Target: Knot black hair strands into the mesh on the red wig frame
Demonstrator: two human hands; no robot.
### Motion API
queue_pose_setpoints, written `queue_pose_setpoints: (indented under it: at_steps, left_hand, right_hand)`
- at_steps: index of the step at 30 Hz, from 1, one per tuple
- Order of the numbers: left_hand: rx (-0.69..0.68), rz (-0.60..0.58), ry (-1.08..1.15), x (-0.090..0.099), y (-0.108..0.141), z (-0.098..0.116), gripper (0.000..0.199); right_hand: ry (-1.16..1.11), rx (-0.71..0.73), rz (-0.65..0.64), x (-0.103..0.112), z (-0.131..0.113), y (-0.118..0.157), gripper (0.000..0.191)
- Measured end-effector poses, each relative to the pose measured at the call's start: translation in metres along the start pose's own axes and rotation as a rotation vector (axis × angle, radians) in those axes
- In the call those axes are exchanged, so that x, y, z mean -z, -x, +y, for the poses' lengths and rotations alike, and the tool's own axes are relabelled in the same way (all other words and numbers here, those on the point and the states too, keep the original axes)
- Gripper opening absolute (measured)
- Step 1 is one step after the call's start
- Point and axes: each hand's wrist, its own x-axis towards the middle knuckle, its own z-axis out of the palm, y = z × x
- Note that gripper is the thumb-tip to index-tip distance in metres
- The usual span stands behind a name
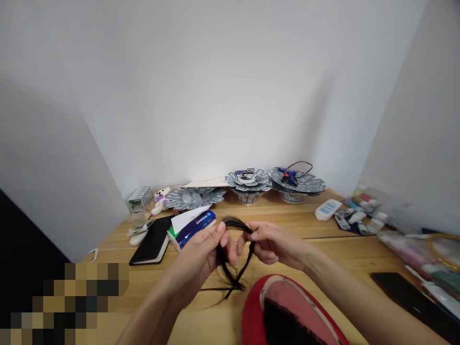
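Left hand (pixel 194 254) and right hand (pixel 276 244) at lower centre of frame, fingers (pixel 222 239) of both hands pinched closed on 1 dark lock of hair (pixel 233 285), which loops between them above 1 red-rimmed oval object (pixel 287 306) on the desk (pixel 305 220)

The lock of dark hair (pixel 234 222) fills the gap between the left hand (pixel 196 258) and right hand (pixel 275 242); the tissue box (pixel 192 230) sits just beyond the left hand, while the counter (pixel 305 225) gives the right hand a passage toward the white tube (pixel 327 209), the red object (pixel 259 306) below perhaps blocking the near side
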Motion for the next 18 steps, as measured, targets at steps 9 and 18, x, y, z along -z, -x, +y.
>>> queue_pose_setpoints:
  at_steps: [9,18]
  left_hand:
    - [-0.159,0.038,0.504,0.015,0.025,0.054,0.055]
    - [-0.112,0.103,0.642,0.016,0.031,0.058,0.060]
  right_hand:
    - [0.098,0.003,-0.072,0.022,0.000,0.007,0.030]
    - [0.221,0.165,0.027,0.011,-0.006,-0.002,0.037]
